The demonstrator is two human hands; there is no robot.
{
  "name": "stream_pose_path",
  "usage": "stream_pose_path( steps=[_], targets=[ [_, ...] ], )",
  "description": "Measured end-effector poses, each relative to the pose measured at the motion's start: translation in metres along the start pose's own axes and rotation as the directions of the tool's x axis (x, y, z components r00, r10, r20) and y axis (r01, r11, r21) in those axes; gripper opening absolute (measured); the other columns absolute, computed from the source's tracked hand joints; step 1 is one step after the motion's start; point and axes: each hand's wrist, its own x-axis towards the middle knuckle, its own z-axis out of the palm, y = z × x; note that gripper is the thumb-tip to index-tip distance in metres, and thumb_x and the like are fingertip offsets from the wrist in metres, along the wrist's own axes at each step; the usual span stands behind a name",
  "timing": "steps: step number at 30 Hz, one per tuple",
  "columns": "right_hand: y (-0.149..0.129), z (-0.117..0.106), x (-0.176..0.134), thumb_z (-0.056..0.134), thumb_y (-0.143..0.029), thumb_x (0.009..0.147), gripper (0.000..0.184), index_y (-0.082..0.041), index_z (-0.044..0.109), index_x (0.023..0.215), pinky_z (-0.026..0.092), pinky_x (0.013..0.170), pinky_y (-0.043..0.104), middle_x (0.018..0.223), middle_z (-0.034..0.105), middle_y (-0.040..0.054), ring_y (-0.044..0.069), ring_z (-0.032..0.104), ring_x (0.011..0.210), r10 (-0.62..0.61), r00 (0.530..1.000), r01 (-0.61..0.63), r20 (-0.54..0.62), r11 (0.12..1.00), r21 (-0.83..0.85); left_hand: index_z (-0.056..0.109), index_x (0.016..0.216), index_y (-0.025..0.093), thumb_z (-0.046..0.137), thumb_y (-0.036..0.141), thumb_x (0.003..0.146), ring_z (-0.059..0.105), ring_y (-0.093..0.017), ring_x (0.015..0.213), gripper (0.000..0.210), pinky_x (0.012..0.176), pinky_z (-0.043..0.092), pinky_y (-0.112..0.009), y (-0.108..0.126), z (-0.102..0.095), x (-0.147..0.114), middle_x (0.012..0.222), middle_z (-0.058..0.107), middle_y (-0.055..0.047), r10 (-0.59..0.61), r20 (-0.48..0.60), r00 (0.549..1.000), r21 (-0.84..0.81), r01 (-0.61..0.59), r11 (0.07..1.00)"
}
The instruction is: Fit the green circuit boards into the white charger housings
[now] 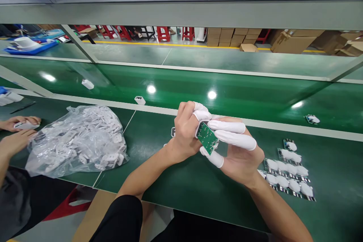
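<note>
In front of me, a green circuit board (207, 138) is tilted, its soldered side facing me. My right hand (241, 151), with white finger cots on several fingers, is closed on the board, two fingers along its upper edge and the thumb below. My left hand (187, 128), also with white finger cots, is closed round a white plastic housing at the board's upper left end. Most of that housing is hidden by the fingers. The board's end meets the housing's rim; how deep it sits inside I cannot tell.
Rows of circuit boards with white blobs (286, 168) lie to the right; another board (312, 119) lies beyond. White housings (140, 100) stand near the ledge. A clear bag of white parts (82, 140) is at left, beside a co-worker's hands (19, 132). A shelf (181, 11) crosses above.
</note>
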Motion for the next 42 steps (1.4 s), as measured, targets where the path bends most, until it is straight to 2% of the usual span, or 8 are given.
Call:
stream_pose_path(
  steps=[17,22,26,34,36,38,40,42],
  targets=[
    [0.000,0.000,0.003,0.093,-0.007,0.081,0.083,-0.040,0.067,0.152,0.072,0.099,0.061,0.135,0.081,0.0044,0.033,0.078,0.121,-0.004,1.000,0.004,0.010,1.000,-0.021,0.062,0.107,0.025,0.057,0.035,0.108,0.057,-0.024,0.085,0.012,0.074,0.045,-0.040,0.000,0.000,-0.001,0.095,0.066,-0.008,0.005,0.020,1.000,0.036,-0.005,0.999],
    [0.002,0.003,0.000,0.093,-0.013,0.082,0.077,-0.043,0.067,0.148,0.069,0.096,0.063,0.139,0.077,0.0056,0.036,0.074,0.125,0.023,0.999,-0.027,-0.023,0.988,-0.150,0.061,0.104,0.023,0.059,0.028,0.105,0.057,-0.023,0.085,0.005,0.074,0.045,-0.040,0.000,0.001,-0.003,0.096,0.067,-0.008,-0.002,0.020,1.000,0.028,0.002,1.000],
    [0.003,0.005,0.001,0.093,-0.019,0.086,0.070,-0.039,0.067,0.147,0.061,0.105,0.067,0.141,0.074,0.0079,0.038,0.068,0.132,0.031,0.999,-0.038,-0.033,0.968,-0.248,0.059,0.102,0.023,0.061,0.020,0.101,0.054,-0.022,0.081,0.004,0.070,0.041,-0.037,0.000,0.003,-0.006,0.095,0.068,-0.007,-0.034,0.059,0.998,0.026,0.032,0.999],
    [-0.001,0.004,0.008,0.085,-0.028,0.096,0.056,-0.035,0.062,0.147,0.056,0.116,0.066,0.151,0.067,0.0093,0.036,0.064,0.140,0.256,0.967,-0.243,0.017,0.935,-0.258,0.057,0.104,0.023,0.066,0.025,0.101,0.048,-0.020,0.076,0.009,0.068,0.035,-0.036,-0.007,0.011,-0.011,0.088,0.064,-0.004,-0.072,0.098,0.993,0.035,0.069,0.997],
    [0.003,-0.001,0.008,0.089,-0.033,0.094,0.070,-0.034,0.056,0.156,0.056,0.117,0.066,0.153,0.066,0.0115,0.037,0.063,0.143,0.198,0.980,-0.185,0.025,0.949,-0.255,0.056,0.101,0.024,0.072,0.025,0.100,0.048,-0.016,0.072,0.016,0.065,0.036,-0.033,-0.004,0.014,-0.011,0.084,0.060,0.000,-0.183,0.097,0.978,-0.030,0.186,0.982],
    [0.009,-0.008,0.009,0.093,-0.036,0.091,0.084,-0.033,0.051,0.163,0.056,0.116,0.065,0.157,0.065,0.0134,0.039,0.062,0.145,0.069,0.995,-0.044,0.073,0.956,-0.291,0.055,0.097,0.024,0.080,0.025,0.096,0.046,-0.012,0.067,0.025,0.062,0.037,-0.029,0.000,0.015,-0.010,0.079,0.055,0.005,-0.331,0.126,0.935,-0.123,0.345,0.930],
    [0.013,-0.015,0.011,0.094,-0.034,0.090,0.087,-0.030,0.051,0.166,0.056,0.115,0.063,0.158,0.066,0.0148,0.040,0.064,0.144,-0.049,0.986,0.105,0.162,0.929,-0.355,0.054,0.095,0.024,0.082,0.025,0.092,0.043,-0.009,0.062,0.028,0.059,0.037,-0.026,0.003,0.015,-0.010,0.075,0.050,0.008,-0.420,0.180,0.889,-0.193,0.451,0.872],
    [0.014,-0.018,0.014,0.093,-0.032,0.092,0.084,-0.028,0.052,0.166,0.055,0.114,0.061,0.153,0.070,0.0147,0.040,0.066,0.142,-0.106,0.968,0.192,0.228,0.895,-0.402,0.054,0.095,0.025,0.080,0.023,0.089,0.041,-0.008,0.061,0.028,0.057,0.036,-0.025,0.003,0.015,-0.010,0.073,0.049,0.009,-0.442,0.212,0.872,-0.236,0.484,0.843]
  ],
)
